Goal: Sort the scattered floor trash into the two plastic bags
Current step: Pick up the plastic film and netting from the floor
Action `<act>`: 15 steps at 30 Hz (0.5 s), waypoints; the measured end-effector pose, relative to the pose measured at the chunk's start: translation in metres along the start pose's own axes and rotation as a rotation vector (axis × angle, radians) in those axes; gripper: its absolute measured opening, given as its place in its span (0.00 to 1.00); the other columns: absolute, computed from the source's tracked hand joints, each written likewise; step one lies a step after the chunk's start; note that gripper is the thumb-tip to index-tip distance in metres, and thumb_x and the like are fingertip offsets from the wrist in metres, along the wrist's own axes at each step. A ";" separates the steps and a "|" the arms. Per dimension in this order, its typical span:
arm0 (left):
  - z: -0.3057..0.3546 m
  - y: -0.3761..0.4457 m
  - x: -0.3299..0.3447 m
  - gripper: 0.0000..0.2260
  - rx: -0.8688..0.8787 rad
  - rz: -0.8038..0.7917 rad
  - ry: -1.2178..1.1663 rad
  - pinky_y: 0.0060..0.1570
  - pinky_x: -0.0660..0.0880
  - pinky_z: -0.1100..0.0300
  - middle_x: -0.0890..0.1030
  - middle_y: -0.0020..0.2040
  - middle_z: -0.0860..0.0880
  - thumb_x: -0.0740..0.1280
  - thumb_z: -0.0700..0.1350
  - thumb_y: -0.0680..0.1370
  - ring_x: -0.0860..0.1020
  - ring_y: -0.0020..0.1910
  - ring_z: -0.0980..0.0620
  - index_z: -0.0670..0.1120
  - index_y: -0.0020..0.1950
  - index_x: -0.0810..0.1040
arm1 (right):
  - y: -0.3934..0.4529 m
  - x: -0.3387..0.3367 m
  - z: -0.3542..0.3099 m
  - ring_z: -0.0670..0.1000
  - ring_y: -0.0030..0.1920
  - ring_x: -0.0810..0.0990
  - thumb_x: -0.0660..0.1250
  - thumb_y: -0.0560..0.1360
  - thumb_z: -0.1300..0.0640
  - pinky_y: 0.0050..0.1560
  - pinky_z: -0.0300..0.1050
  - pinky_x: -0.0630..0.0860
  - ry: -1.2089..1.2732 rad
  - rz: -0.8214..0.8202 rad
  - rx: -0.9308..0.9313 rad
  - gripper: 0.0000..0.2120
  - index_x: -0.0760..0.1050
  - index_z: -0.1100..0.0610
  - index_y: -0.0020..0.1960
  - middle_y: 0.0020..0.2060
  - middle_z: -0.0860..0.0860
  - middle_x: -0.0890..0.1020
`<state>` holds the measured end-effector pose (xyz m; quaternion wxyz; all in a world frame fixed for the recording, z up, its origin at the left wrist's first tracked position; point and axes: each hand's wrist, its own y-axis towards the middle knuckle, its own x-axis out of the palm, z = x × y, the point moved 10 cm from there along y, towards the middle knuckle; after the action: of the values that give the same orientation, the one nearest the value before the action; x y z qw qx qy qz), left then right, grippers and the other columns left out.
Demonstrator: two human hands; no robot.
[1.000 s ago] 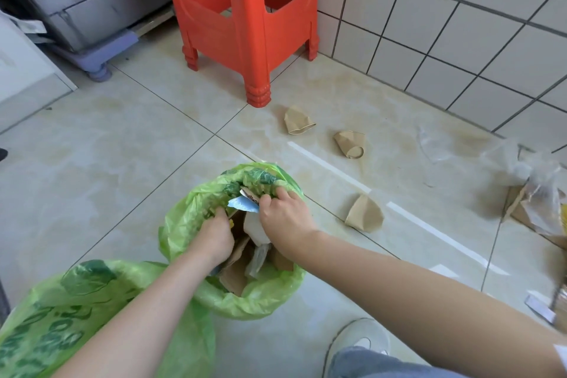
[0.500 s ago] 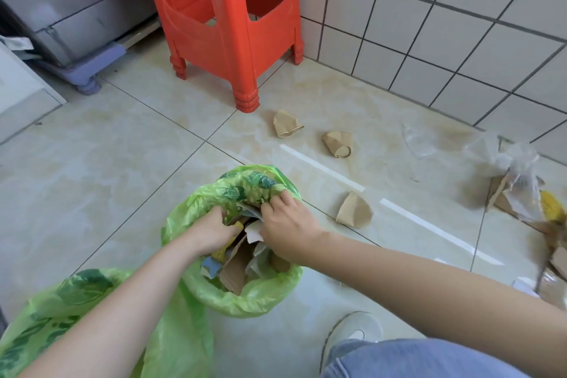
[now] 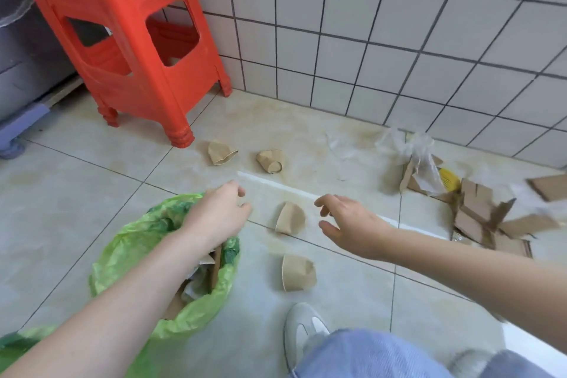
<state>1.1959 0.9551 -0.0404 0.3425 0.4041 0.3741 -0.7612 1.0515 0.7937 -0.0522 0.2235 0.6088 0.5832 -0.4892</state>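
We note both the left hand [image 3: 219,212] and right hand [image 3: 349,221] empty, fingers loosely spread, flanking a crushed paper cup [image 3: 290,218] beside the green bag [image 3: 122,242], apparently to collect it.

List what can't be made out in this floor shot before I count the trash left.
- Head view: green bag contents, mostly covered by the left forearm and the bag's folded rim.
- Second green bag, cut off by the bottom-left corner.
- Cardboard pile, blurred; the piece count is unclear.
- Yellow item, partly under clear plastic; unidentifiable.
- Cardboard sheet, cut by the right edge.
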 end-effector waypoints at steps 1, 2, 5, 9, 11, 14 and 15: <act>0.018 -0.001 0.009 0.12 0.030 -0.009 -0.031 0.50 0.77 0.52 0.80 0.49 0.49 0.62 0.49 0.75 0.78 0.49 0.45 0.51 0.57 0.73 | -0.009 -0.006 0.014 0.51 0.64 0.70 0.57 0.80 0.52 0.61 0.45 0.69 0.014 0.001 0.027 0.19 0.63 0.55 0.69 0.61 0.50 0.74; 0.037 -0.002 0.018 0.11 0.060 -0.021 -0.059 0.51 0.77 0.52 0.81 0.49 0.49 0.62 0.49 0.75 0.78 0.49 0.46 0.51 0.56 0.73 | -0.018 -0.012 0.027 0.51 0.63 0.71 0.58 0.80 0.52 0.61 0.44 0.69 0.017 0.002 0.043 0.18 0.63 0.55 0.69 0.61 0.49 0.74; 0.086 -0.005 0.053 0.10 0.123 -0.082 -0.135 0.51 0.77 0.52 0.82 0.47 0.51 0.63 0.47 0.74 0.79 0.49 0.46 0.51 0.54 0.75 | -0.046 -0.027 0.066 0.50 0.62 0.71 0.58 0.80 0.51 0.58 0.42 0.69 -0.022 -0.018 0.088 0.18 0.63 0.53 0.68 0.60 0.48 0.74; 0.131 -0.004 0.105 0.08 0.164 -0.180 -0.162 0.50 0.77 0.56 0.81 0.46 0.52 0.63 0.45 0.73 0.79 0.50 0.48 0.49 0.51 0.77 | -0.072 -0.038 0.116 0.51 0.62 0.70 0.56 0.80 0.50 0.61 0.46 0.70 -0.127 -0.100 0.145 0.19 0.61 0.52 0.69 0.63 0.48 0.71; 0.156 0.004 0.136 0.08 0.181 -0.259 -0.115 0.51 0.76 0.58 0.82 0.48 0.50 0.63 0.45 0.74 0.79 0.52 0.48 0.49 0.51 0.78 | -0.078 -0.045 0.147 0.52 0.64 0.69 0.55 0.81 0.50 0.62 0.48 0.70 -0.183 -0.119 0.166 0.19 0.60 0.53 0.70 0.65 0.49 0.70; 0.189 0.031 0.176 0.07 0.192 -0.330 -0.058 0.52 0.75 0.58 0.81 0.51 0.48 0.64 0.46 0.74 0.78 0.52 0.48 0.49 0.50 0.79 | -0.075 -0.054 0.199 0.53 0.65 0.69 0.55 0.81 0.51 0.62 0.46 0.69 -0.215 -0.110 0.233 0.20 0.60 0.55 0.71 0.66 0.51 0.70; 0.198 0.042 0.188 0.07 0.199 -0.345 -0.049 0.52 0.75 0.58 0.81 0.52 0.48 0.64 0.46 0.74 0.78 0.52 0.48 0.48 0.50 0.78 | -0.072 -0.054 0.217 0.53 0.65 0.70 0.55 0.81 0.51 0.62 0.47 0.70 -0.210 -0.104 0.259 0.20 0.60 0.55 0.71 0.66 0.52 0.70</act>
<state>1.0764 0.7259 -0.1389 0.1742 0.3473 0.3525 -0.8513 0.9209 0.5999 -0.0760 0.1774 0.5471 0.5194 -0.6319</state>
